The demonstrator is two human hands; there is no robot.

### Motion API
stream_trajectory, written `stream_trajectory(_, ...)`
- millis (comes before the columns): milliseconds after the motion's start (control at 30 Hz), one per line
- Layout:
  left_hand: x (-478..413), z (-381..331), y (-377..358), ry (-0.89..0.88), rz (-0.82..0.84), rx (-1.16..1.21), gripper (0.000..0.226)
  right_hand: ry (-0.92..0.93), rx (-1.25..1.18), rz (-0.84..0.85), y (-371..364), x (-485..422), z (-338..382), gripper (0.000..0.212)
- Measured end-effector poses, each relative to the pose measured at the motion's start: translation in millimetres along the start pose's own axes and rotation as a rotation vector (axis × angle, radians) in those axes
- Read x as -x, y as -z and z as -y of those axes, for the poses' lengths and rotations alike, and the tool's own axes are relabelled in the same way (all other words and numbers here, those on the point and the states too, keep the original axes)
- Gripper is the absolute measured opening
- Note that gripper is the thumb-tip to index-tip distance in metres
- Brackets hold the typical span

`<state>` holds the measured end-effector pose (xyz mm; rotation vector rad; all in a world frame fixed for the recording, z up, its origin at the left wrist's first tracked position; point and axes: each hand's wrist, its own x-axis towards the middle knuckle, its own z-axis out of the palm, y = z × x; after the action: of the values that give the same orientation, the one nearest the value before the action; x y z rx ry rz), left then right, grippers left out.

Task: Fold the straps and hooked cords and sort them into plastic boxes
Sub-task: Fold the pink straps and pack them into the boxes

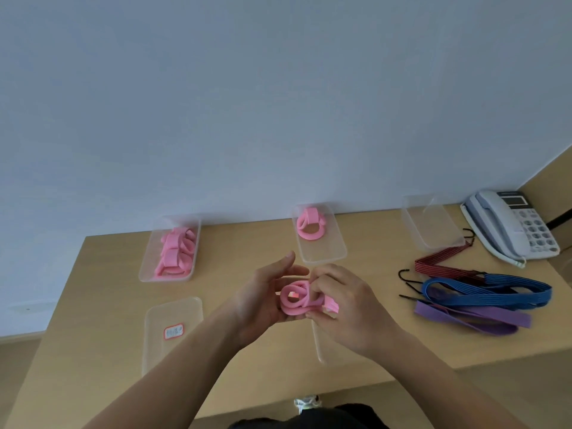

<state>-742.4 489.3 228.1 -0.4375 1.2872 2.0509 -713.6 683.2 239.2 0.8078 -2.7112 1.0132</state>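
Head view showed the left hand (263, 300) cupping a coiled pink strap (295, 300) from below, fingers curled round it, while the right hand (343, 308) pinched its loose end over the top. Beyond the strap, the middle box (322, 252) held one rolled strap (309, 227). Far-left of it, the left box (148, 275) held a pink bundle (176, 252). Near-left lay a labelled box (171, 351). Right of the strap, red cords (445, 261), blue cords (489, 292) and a purple strap (470, 317) lay heaped on the table (108, 305), with an empty box (433, 224) and a phone (510, 227) beyond.
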Motion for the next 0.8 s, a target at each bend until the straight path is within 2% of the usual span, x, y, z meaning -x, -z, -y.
stream_trajectory(167,-53,-11,-10,-0.052,-0.156,-0.296,0.052,-0.018,0.053,-0.006,4,-29,-61,0.029)
stream_trajectory(267,-86,-15,-18,-0.075,-0.362,-0.396,0.030,-0.023,0.121,0.004,1,-58,-98,0.027)
stream_trajectory(367,-113,-18,-21,-0.095,-0.522,-0.496,0.020,-0.017,0.162,0.061,-5,-89,-131,0.026)
stream_trajectory(567,-141,-13,-20,-0.074,-0.596,-0.594,0.010,0.034,0.279,0.305,-28,-117,-173,0.030)
stream_trajectory(733,-145,-5,-15,-0.067,-0.630,-0.618,0.009,-0.015,0.210,0.257,-36,-117,-185,0.024)
stream_trajectory(800,-143,-2,-15,-0.074,-0.629,-0.638,0.009,-0.036,0.231,0.255,-35,-116,-185,0.029)
